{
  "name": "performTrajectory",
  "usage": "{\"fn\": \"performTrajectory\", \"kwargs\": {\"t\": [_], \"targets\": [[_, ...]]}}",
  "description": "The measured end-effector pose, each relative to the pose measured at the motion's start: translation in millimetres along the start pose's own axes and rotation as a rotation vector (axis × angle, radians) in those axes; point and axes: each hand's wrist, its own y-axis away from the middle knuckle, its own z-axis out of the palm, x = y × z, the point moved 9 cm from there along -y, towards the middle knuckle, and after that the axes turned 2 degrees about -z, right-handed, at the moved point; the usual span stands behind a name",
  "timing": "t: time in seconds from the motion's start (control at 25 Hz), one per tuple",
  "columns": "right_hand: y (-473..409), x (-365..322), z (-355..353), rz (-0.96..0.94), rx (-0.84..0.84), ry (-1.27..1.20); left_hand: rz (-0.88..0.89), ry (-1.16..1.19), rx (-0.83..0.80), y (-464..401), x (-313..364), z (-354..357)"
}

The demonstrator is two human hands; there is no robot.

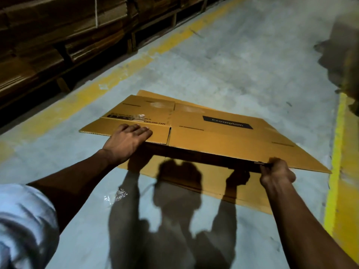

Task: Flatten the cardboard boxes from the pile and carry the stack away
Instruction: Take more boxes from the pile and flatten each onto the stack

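Left hand [127,141] lies flat, fingers straight; right hand [276,172] pinches.

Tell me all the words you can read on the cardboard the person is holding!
"Crompton": pale letters on a dark label, upside down, on the flattened box held by the left hand and right hand.
"CEILING FAN": red print near the left hand, also upside down.
Black printed block beside it: too small and blurred to read.
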Motion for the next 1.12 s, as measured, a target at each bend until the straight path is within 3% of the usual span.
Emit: {"fn": "performTrajectory", "kwargs": {"t": [0.24,0.88,1.04,1.12], "targets": [[-36.4,39.4,-12.1,0.025,0.081,0.055,-0.095,0.021,-0.15,-5.5,-5.3,47.0],[-68.2,76.7,-35.0,0.025,0.139,0.166,-0.052,0.003,-0.352,-6.5,7.6,86.2],[-39.6,66.0,-46.2,-0.152,0.123,0.659,-0.007,-0.085,-0.256,-9.5,21.2,55.7],[-8.3,45.9,-26.5,-0.508,-0.035,0.813,-0.001,-0.072,-0.106,-9.7,29.4,19.4]]}}
